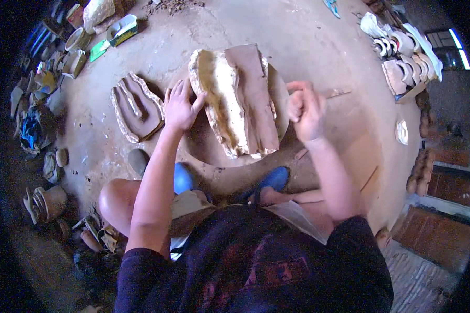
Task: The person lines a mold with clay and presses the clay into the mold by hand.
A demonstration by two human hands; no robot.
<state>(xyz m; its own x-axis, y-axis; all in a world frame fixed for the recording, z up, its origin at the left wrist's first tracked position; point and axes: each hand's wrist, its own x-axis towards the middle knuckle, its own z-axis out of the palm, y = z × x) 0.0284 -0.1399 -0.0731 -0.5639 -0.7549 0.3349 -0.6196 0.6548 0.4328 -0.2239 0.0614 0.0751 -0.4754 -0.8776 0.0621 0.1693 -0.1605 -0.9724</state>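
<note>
A plaster mould (226,94) with a broad hollow lies on a round board (196,148) on the floor ahead of me. A slab of brown clay (255,99) covers its right half, with ragged plaster showing along the edges. Against the mould's left edge rests my left hand (180,107), fingers spread and nothing in it. My right hand (305,110) is raised just right of the mould, its fingers curled in; whether something small is inside is hidden. A second, smaller mould (137,107), lined with clay and with a ridge in its middle, sits to the left.
A flat stick (338,93) shows beyond my right hand. Curved clay pieces (410,70) are stacked at the far right. Boxes (122,28), pots (49,203) and other clutter line the left side. My blue shoes (275,178) are close to the board's near edge.
</note>
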